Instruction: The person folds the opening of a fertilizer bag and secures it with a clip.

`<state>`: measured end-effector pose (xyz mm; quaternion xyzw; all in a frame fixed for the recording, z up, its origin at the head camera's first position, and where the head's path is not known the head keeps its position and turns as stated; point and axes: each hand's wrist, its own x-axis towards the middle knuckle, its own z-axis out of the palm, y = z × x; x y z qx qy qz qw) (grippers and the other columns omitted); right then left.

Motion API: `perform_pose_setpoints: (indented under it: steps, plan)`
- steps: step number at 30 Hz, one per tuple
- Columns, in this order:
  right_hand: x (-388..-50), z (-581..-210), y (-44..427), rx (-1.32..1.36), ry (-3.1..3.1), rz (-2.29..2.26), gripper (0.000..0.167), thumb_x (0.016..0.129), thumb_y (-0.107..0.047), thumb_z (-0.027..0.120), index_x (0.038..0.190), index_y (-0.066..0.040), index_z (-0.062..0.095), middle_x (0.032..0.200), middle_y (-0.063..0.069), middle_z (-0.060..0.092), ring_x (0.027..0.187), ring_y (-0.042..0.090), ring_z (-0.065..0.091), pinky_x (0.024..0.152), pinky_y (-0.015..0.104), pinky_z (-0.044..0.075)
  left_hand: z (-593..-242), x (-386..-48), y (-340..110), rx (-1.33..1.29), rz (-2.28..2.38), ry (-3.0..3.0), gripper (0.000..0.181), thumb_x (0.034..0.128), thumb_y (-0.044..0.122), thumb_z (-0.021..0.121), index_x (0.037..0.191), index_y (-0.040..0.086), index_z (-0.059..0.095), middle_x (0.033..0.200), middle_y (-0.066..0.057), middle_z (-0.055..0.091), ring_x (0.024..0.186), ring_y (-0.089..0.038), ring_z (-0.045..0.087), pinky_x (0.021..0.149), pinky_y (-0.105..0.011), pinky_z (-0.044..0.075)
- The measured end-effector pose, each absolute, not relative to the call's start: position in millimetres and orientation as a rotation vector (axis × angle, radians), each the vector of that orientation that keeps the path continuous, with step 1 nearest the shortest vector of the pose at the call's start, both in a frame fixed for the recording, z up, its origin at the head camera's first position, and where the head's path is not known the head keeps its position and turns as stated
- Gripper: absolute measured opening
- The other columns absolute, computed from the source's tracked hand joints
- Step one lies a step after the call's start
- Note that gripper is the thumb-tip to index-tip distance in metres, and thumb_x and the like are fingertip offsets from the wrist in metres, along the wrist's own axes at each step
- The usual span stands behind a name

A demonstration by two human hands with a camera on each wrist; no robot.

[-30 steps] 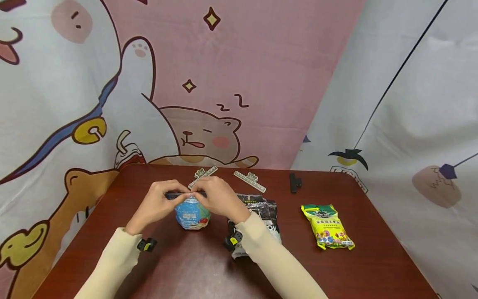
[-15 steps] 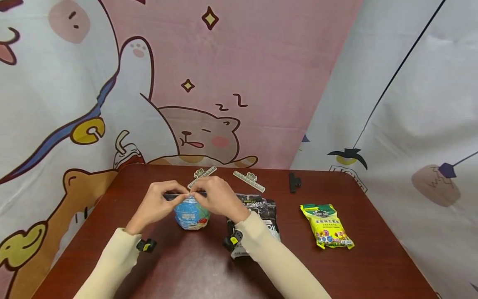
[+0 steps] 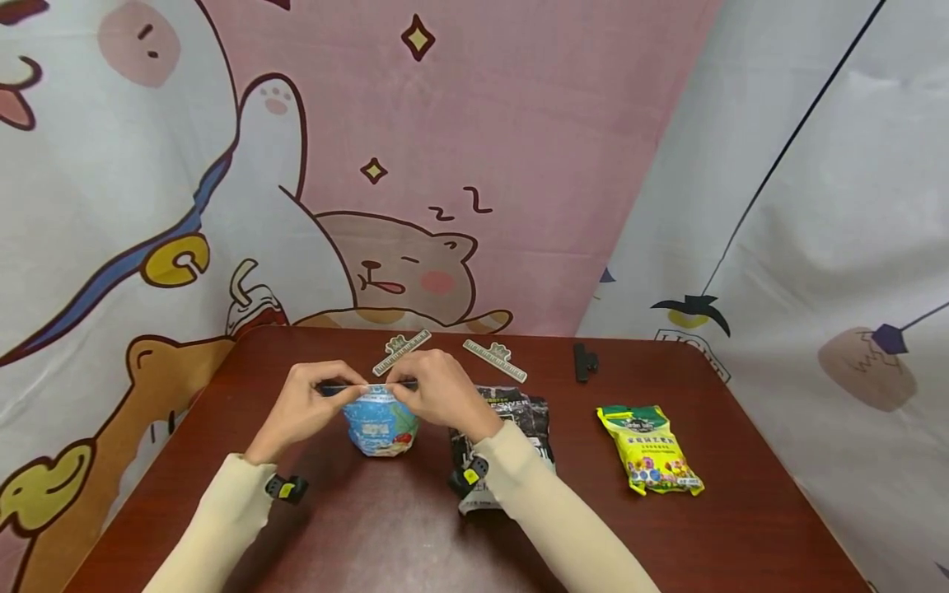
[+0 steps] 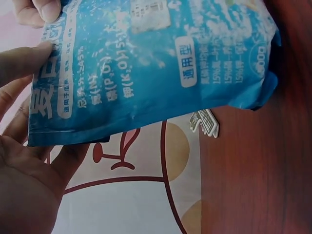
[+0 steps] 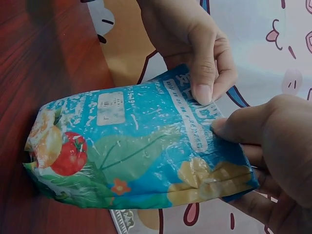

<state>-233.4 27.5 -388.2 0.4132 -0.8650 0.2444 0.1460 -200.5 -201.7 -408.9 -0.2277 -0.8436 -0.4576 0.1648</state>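
Note:
A blue fertilizer bag [image 3: 380, 427] stands upright on the table, vegetables printed on its front. My left hand [image 3: 307, 403] pinches its top edge on the left, thumb on the near face and fingers behind. On the right part of the same edge, my right hand [image 3: 441, 395] pinches in the same way. The right wrist view shows the bag [image 5: 131, 141] with both thumbs pressing near its top, the left hand [image 5: 195, 48] farther off and the right hand [image 5: 273, 156] nearer. In the left wrist view, the left fingers lie partly behind the bag [image 4: 146, 68].
Two pale ruler-like clips [image 3: 495, 360] lie at the back of the table [image 3: 385, 527], with a black clip [image 3: 584, 362] to their right. A black and white bag [image 3: 511, 420] lies partly under the right forearm. Farther right lies a yellow bag [image 3: 651, 451].
Both hands have slid slightly apart along the bag's top edge, so more of that edge shows between the thumbs. The other bags and the clips stay where they were.

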Motion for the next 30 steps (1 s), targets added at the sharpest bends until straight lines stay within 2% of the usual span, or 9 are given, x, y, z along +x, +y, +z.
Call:
perform_pose_setpoints:
  steps: [7,11,18,23,30]
  plan:
    - [-234.5,-390.4,31.1,1.18,-2.496,0.787,0.01,0.097,-0.025,0.074,0.097,-0.019,0.081,0.095,-0.007,0.079,0.082,0.003,0.068,0.068,0.017,0.049,-427.2,-212.2,-211.5,-0.569,-1.327,-2.472,0.005,0.0912,0.018,0.079,0.092,0.023,0.079,0.088,0.004,0.076,0.067,-0.012,0.063,0.06,-0.025,0.054]
    - [-235.0,-390.1,33.9,1.179,-2.512,0.819,0.01,0.097,-0.024,0.073,0.096,-0.019,0.081,0.094,-0.007,0.078,0.079,0.0,0.065,0.065,0.014,0.047,-425.6,-210.4,-214.6,-0.574,-1.384,-2.465,0.004,0.0915,0.017,0.079,0.095,0.019,0.079,0.09,0.0,0.077,0.068,-0.014,0.065,0.061,-0.026,0.056]
    - [-234.8,-390.2,37.3,1.16,-2.515,0.837,0.008,0.097,-0.022,0.073,0.094,-0.019,0.08,0.091,-0.007,0.078,0.074,-0.001,0.062,0.063,0.014,0.046,-408.8,-194.6,-212.7,-0.535,-1.42,-2.43,0.003,0.0912,0.011,0.078,0.093,0.013,0.08,0.088,-0.005,0.077,0.067,-0.011,0.063,0.059,-0.025,0.054]
    - [-234.2,-391.3,37.3,1.148,-2.498,0.83,0.009,0.097,-0.022,0.073,0.094,-0.018,0.081,0.093,-0.006,0.078,0.073,0.0,0.06,0.062,0.015,0.044,-415.4,-199.5,-213.1,-0.495,-1.441,-2.413,0.006,0.0903,0.009,0.079,0.089,0.014,0.081,0.085,-0.005,0.077,0.066,-0.014,0.061,0.057,-0.025,0.052]
    - [-235.4,-393.3,38.2,1.141,-2.489,0.883,0.007,0.096,-0.021,0.074,0.094,-0.018,0.08,0.093,-0.006,0.077,0.076,-0.001,0.063,0.064,0.014,0.048,-435.7,-212.3,-222.5,-0.466,-1.437,-2.434,0.004,0.0903,0.021,0.081,0.094,0.02,0.081,0.09,-0.001,0.078,0.071,-0.012,0.065,0.061,-0.025,0.054]
